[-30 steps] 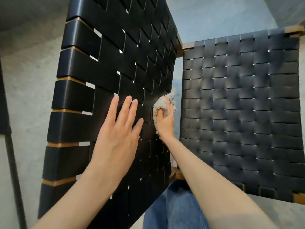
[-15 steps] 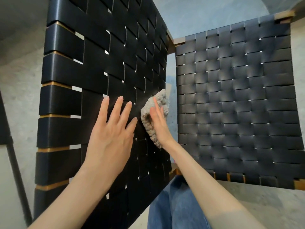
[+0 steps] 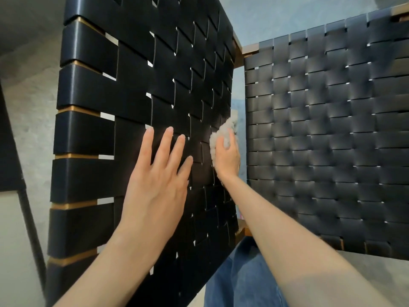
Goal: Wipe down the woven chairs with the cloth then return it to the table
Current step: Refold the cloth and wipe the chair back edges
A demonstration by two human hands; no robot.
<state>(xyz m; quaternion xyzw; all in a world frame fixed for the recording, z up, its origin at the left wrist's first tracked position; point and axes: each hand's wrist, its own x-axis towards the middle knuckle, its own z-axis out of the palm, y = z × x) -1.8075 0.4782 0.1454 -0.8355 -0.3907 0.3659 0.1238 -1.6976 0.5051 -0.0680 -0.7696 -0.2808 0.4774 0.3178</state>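
Observation:
Two black woven panels of the chair meet at a wooden corner: a steep left panel (image 3: 137, 89) close to me and a right panel (image 3: 327, 134). My left hand (image 3: 159, 173) lies flat on the left panel with its fingers spread and straight. Further along the same panel, near its far edge, my right hand (image 3: 228, 156) presses a fluffy pale cloth (image 3: 221, 134) against the weave. Its fingers curl over the bunched cloth, which sticks out above and to the left of the hand.
Wooden frame rails (image 3: 250, 50) show between the black straps. A dark metal post (image 3: 28, 218) stands at the far left. My blue-jeaned leg (image 3: 243, 278) is below the arms. Grey concrete floor (image 3: 254, 16) lies beyond the chair.
My right hand has slid the cloth up and away along the left panel, and the cloth is now more bunched. My left hand stays flat on the same panel.

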